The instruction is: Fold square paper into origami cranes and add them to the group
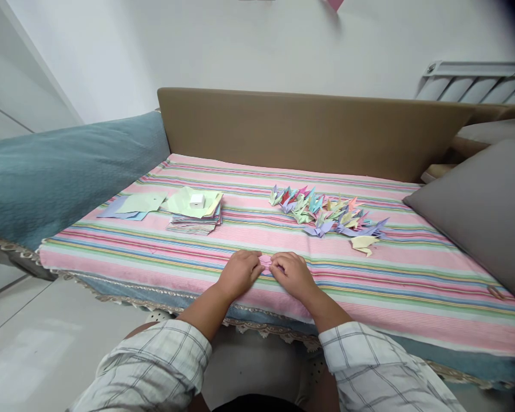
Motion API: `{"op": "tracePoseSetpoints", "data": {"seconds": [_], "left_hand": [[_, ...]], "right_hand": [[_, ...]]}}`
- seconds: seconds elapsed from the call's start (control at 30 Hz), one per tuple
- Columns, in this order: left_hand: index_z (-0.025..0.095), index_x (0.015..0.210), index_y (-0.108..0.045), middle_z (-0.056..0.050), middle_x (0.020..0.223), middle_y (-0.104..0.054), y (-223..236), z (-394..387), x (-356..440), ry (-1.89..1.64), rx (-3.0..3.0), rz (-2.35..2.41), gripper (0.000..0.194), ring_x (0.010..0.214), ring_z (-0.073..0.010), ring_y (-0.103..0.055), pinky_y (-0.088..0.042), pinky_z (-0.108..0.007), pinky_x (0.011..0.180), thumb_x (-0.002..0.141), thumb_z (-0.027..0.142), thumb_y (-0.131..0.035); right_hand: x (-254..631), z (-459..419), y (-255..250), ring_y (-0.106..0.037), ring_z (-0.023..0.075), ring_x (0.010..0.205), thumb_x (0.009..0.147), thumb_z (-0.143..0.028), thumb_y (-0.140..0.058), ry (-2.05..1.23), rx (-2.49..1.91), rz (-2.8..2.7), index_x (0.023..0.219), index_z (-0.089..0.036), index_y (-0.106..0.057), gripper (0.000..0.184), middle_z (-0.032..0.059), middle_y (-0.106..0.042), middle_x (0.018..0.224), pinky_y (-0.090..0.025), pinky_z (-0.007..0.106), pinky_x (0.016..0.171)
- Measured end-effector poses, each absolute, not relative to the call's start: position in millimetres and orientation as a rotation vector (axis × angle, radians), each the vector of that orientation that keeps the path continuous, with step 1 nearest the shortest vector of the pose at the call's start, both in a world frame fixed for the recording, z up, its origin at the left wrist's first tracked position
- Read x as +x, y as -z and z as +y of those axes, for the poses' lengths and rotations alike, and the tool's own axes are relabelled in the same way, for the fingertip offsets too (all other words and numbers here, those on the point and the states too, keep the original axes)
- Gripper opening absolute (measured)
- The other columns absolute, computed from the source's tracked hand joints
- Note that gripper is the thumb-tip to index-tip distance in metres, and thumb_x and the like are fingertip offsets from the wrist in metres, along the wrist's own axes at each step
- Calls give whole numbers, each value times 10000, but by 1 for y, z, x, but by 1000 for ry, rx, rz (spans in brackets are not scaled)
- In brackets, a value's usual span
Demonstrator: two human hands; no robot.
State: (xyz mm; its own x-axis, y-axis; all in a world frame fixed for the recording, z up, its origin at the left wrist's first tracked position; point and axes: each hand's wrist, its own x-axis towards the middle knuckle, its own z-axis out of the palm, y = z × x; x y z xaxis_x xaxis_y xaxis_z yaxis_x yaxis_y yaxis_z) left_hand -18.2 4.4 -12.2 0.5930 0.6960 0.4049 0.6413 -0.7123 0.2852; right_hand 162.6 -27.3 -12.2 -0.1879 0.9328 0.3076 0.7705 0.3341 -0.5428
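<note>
Between my two hands lies a small pink piece of folded paper (265,262), low over the striped cloth near the seat's front edge. My left hand (241,271) has its fingers curled and pinches the paper's left end. On the opposite end, my right hand (290,273) is closed in the same way, thumb and fingertips together. Much of the paper is hidden under the fingers, so its exact folds cannot be made out. Beyond my right hand stands a group of folded paper cranes (315,209) in several colours. A pale yellow crane (364,243) sits closest to that hand.
At the left is a stack of paper sheets (195,222) with a small white box (197,201) on top. Loose green and blue sheets (133,205) lie beside it. A grey cushion (480,212) rests at the right. The brown backrest (300,134) closes the far side.
</note>
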Motion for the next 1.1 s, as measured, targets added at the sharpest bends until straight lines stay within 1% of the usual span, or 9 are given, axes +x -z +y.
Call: {"op": "tracePoseSetpoints", "data": {"seconds": [0.13, 0.33, 0.53, 0.67, 0.73, 0.77, 0.83, 0.97, 1.1], "left_hand": [[159, 685, -606, -117, 1036, -664, 13, 5, -17, -783, 2701, 1206, 165, 1028, -237, -573, -435, -402, 904, 820, 253, -585], [161, 650, -615, -121, 1045, -653, 14, 7, -16, -805, 2652, 1294, 167, 1044, -249, -550, -416, -409, 922, 775, 269, -642], [167, 614, -611, -110, 1030, -658, 16, 9, -14, -790, 2614, 1339, 159, 1027, -252, -554, -417, -399, 913, 717, 252, -697], [177, 597, -603, -92, 1045, -660, 17, 9, -13, -791, 2609, 1388, 170, 1036, -260, -539, -406, -403, 914, 701, 262, -709], [184, 592, -592, -79, 1063, -657, 17, 8, -12, -785, 2590, 1420, 181, 1033, -262, -535, -405, -404, 903, 694, 271, -713], [187, 608, -589, -73, 1068, -656, 17, 7, -12, -787, 2569, 1437, 174, 1025, -260, -536, -408, -401, 892, 690, 274, -716], [195, 700, -598, -60, 1077, -652, 15, 5, -12, -808, 2514, 1460, 146, 1017, -250, -538, -410, -394, 877, 686, 274, -719], [218, 926, -592, -36, 1140, -630, 13, 0, -12, -867, 2500, 1394, 220, 1066, -231, -511, -366, -403, 921, 726, 234, -680], [235, 1058, -572, -30, 1049, -654, 11, -1, -14, -770, 2536, 1315, 295, 1027, -220, -527, -357, -403, 913, 771, 171, -600]], "right_hand": [[159, -27, 13, -560, 190, 907, 795, -223, -539, -325, -1511, -1979, 647, -216, -579, 154, -4, -678, 937, -333, 335, 802], [155, -26, 15, -557, 193, 873, 750, -197, -544, -280, -1565, -1950, 605, -206, -531, 146, 3, -678, 888, -331, 322, 776], [150, -28, 15, -548, 182, 858, 721, -198, -537, -235, -1623, -1929, 607, -203, -509, 117, 2, -665, 851, -318, 302, 766], [149, -28, 17, -541, 186, 873, 710, -199, -547, -243, -1635, -1914, 609, -202, -496, 113, 0, -659, 862, -311, 307, 779], [150, -27, 17, -538, 186, 867, 709, -206, -551, -256, -1642, -1902, 641, -207, -503, 84, -3, -652, 853, -314, 311, 782], [151, -27, 17, -537, 185, 862, 712, -213, -552, -269, -1645, -1896, 669, -211, -512, 59, -5, -648, 846, -316, 314, 782], [152, -27, 17, -535, 189, 861, 722, -232, -553, -307, -1647, -1887, 733, -220, -528, 30, -6, -643, 842, -321, 323, 790], [155, -26, 16, -537, 205, 915, 737, -244, -550, -379, -1633, -1880, 828, -233, -551, 92, 1, -648, 904, -327, 354, 836], [156, -25, 14, -536, 215, 945, 740, -228, -540, -401, -1617, -1892, 868, -239, -561, 131, 7, -651, 938, -331, 374, 861]]}}
